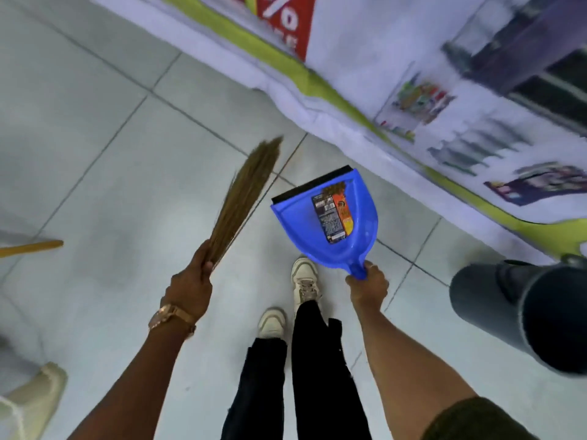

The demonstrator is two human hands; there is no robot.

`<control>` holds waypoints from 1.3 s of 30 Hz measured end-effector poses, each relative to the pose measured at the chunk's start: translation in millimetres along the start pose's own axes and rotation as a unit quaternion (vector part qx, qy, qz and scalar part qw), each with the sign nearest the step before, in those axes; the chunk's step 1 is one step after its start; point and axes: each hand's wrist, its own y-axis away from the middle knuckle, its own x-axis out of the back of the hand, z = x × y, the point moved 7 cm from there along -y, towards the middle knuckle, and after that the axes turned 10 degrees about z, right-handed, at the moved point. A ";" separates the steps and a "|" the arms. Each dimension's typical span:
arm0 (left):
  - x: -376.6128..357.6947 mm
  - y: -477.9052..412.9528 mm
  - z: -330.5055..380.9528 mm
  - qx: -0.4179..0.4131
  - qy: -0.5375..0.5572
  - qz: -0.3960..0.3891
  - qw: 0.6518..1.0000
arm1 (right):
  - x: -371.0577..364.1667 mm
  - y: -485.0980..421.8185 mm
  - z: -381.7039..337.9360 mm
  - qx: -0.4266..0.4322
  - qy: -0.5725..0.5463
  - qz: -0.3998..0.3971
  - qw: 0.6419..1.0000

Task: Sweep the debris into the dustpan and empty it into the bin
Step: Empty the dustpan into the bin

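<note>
At the far left edge a pale cloth-like shape (30, 398) lies low on the floor (95, 154), and above it the tip of a yellowish stick (31, 247) pokes in from the side. The floor is pale grey tile with dark grout lines.

The left hand (190, 289) wears a rose-gold wristwatch (171, 317) and has its fingers (206, 268) curled tight around the bound end of a straw broom (244, 195). The broom's bristles fan up and away to the right, their tips raised off the tiles and ending just left of the dustpan's front edge, not touching it.

Below centre stand two legs in black trousers (305, 360) with off-white sneakers (303, 281), one foot set ahead of the other.

The blue dustpan (359, 223) is held above the floor, roughly level, its black rubber lip (313, 184) pointing away from the person. Inside it lies the debris: a flat printed packet (332, 217), dark on one half and orange on the other, and a small clump of brown scraps (333, 188) at the packet's far end, near the lip.

The right hand (368, 285) closes its fingers (371, 268) around the dustpan's short blue handle, thumb on top.

At the right, a dark grey bin (495, 300) lies partly in view with its open mouth turned toward the camera, near the dustpan but apart from it. Behind everything, a white banner (413, 74) with a green band and blurred product pictures runs along the top right.
</note>
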 end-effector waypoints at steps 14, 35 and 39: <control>-76.2 153.7 240.5 -0.251 -0.162 -0.127 0.946 | 253.7 31.2 212.4 -0.133 -0.143 0.106 0.975; -271.9 297.1 394.8 -0.215 -0.281 -0.143 0.924 | 357.4 -89.2 415.2 -0.305 -0.170 -0.037 0.936; -269.8 295.0 399.3 -0.220 -0.285 -0.133 0.924 | 363.9 -86.8 412.9 -0.280 -0.126 0.007 0.951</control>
